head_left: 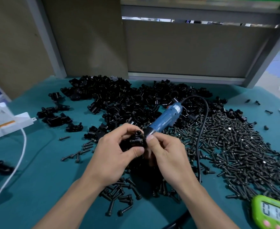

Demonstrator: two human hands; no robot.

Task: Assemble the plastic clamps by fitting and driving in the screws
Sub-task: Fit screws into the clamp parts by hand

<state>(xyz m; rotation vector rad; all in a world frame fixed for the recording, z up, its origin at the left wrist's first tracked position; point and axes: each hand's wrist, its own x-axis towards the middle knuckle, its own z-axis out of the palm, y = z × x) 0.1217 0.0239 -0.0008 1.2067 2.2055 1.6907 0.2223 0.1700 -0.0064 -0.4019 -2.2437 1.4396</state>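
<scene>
black plastic clamp (136,138) sits clasped between my two hands above the teal table (45,182): my left hand (117,151) curls round it from the left, and my right hand (167,156) grips it with the thumb on top. just behind my fingers, the blue electric screwdriver (165,119) lies on a heap of clamps (116,100), its black cord (197,149) trailing across the loose screws (235,146) to my right. a green timer (271,212) sits at the near right corner.

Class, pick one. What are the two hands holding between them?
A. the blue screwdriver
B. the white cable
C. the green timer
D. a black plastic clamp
D: the left hand and right hand both grip a black plastic clamp, while the blue screwdriver rests on the heap beyond them.
</scene>
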